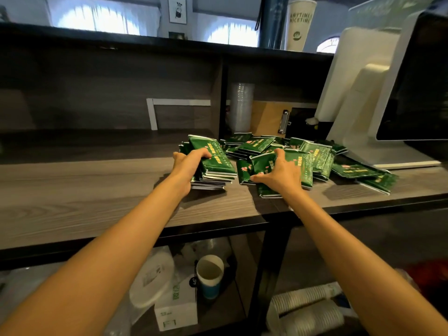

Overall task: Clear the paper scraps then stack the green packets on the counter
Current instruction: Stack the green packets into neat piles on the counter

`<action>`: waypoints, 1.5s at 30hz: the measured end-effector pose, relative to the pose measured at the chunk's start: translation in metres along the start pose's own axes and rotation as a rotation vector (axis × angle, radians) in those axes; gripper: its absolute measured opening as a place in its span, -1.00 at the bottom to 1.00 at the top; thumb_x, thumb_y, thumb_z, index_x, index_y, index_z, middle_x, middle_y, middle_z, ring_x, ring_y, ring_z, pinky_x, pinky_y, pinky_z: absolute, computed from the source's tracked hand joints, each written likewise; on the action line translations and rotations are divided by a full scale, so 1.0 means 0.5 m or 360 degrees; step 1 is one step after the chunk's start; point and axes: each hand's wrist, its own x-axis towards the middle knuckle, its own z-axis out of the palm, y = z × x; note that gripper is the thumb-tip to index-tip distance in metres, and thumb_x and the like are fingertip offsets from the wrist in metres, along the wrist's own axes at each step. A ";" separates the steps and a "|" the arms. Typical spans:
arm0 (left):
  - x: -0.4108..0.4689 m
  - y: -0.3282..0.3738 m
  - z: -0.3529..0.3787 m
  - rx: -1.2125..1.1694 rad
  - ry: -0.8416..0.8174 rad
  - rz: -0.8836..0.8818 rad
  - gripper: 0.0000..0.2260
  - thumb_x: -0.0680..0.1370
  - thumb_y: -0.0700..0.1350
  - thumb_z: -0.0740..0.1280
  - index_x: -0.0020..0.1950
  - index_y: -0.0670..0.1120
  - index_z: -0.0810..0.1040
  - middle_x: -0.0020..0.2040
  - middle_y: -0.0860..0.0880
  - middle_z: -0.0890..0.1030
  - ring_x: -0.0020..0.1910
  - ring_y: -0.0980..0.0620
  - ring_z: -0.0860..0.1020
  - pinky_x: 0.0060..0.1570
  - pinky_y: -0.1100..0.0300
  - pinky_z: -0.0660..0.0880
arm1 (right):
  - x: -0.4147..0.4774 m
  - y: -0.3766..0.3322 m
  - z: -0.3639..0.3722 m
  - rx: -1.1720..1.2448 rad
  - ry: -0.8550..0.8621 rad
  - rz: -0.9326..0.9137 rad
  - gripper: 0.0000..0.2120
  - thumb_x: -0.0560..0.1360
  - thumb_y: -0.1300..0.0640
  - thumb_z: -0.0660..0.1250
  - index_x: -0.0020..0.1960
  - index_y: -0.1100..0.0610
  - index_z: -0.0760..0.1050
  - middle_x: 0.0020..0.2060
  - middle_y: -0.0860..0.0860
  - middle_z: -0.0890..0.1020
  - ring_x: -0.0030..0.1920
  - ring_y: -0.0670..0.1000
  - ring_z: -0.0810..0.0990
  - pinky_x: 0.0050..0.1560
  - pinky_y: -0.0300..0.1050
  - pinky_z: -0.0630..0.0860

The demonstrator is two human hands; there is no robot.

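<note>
Dim counter (72, 190), backlit by blown-out arched windows (97, 20) far beyond the left hand (191, 161). Soft shadows lie under the right hand (281, 170). Edges bend and blur.

My left grip (191, 166) wraps the left side of a squared-up stack of green packets (218, 166) on the wood-grain table (97, 190), with its fingers curled over the top. My right grip (282, 172) lies on the loose packets (317, 156) just beside that stack, thumb stretched toward it and fingers bent over a packet's far edge. The heap sprawls rightward to a white monitor base (378, 154). Behind it I see a clipboard (269, 117) and a sleeve of clear cups (241, 105). A paper cup (209, 275) stands on the lower shelf (232, 309).
</note>
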 end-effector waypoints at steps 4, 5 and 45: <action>0.006 0.004 -0.022 -0.0028 0.0018 -0.0017 -0.51 0.45 -0.15 0.37 0.27 -0.17 0.22 -0.13 -0.07 0.47 -0.19 0.05 0.49 -0.25 0.14 0.46 | -0.002 -0.026 0.017 0.0160 0.0212 -0.0174 -0.51 0.54 0.05 0.31 0.38 0.13 0.22 -0.06 0.15 0.61 -0.03 0.18 0.57 -0.13 -0.02 0.43; 0.009 0.005 -0.028 -0.0038 0.0027 -0.0016 -0.53 0.45 -0.15 0.38 0.26 -0.16 0.22 -0.12 -0.07 0.47 -0.19 0.05 0.50 -0.24 0.14 0.47 | 0.000 -0.037 0.020 0.0252 0.0256 -0.0182 -0.58 0.57 0.12 0.25 0.38 0.12 0.23 -0.12 0.14 0.60 -0.10 0.16 0.56 -0.16 -0.01 0.43; 0.102 0.007 -0.161 -0.0125 -0.0117 -0.0065 -0.07 -0.03 0.02 0.50 0.31 -0.17 0.36 0.11 -0.18 0.61 -0.01 -0.11 0.63 -0.21 0.11 0.57 | 0.043 -0.153 0.108 -0.0465 -0.0322 -0.0207 -0.57 0.58 -0.02 0.17 0.35 0.21 0.35 0.39 0.18 0.32 0.43 0.25 0.17 0.40 0.17 0.13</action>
